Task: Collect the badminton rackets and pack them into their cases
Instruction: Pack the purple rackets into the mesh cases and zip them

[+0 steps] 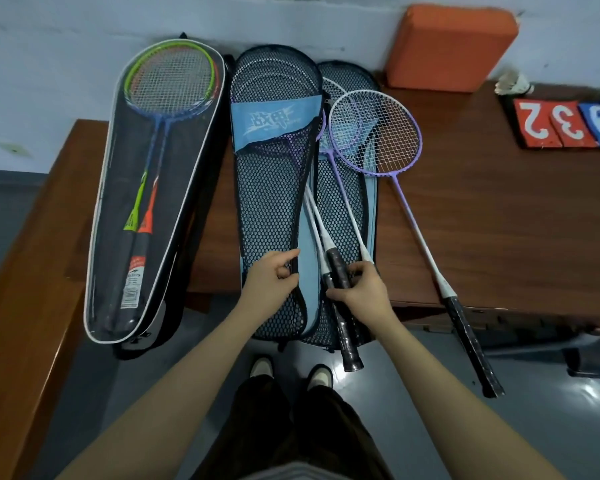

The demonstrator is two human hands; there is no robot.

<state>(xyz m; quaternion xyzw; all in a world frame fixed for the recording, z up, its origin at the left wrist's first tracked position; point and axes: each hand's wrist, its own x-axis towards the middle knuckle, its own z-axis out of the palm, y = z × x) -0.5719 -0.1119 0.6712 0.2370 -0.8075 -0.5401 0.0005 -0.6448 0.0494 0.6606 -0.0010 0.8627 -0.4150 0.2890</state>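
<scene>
While both arms reach forward over the table edge, the scene reads so:

Left hand: the left hand [272, 271] pinches the dark zipper edge of the mesh case [271, 209], thumb and fingers closed on the flap near its lower end.
Right hand: the right hand [361, 289] grips the black handles [338, 271] of the rackets that lie partly in the case, fingers curled round them.
Mesh case: blue and black, lying lengthwise on the table [499, 209], its flap lifted open along the right side; white shafts run from the handles up under the flap.
Second case: another mesh case [347, 209] lies beneath and just right of the first, a purple-framed head showing on it.
Loose racket: a purple racket [374, 133] lies on the table to the right, head overlapping the cases' upper right, its black grip overhanging the table edge.
Clear case: a clear-fronted case [153, 202] at the left holds a green racket and an orange one, closed.
Cushion: an orange cushion [451, 46] leans at the wall.
Score cards: number cards [565, 124] sit far right, a shuttlecock [513, 84] just behind them.
</scene>
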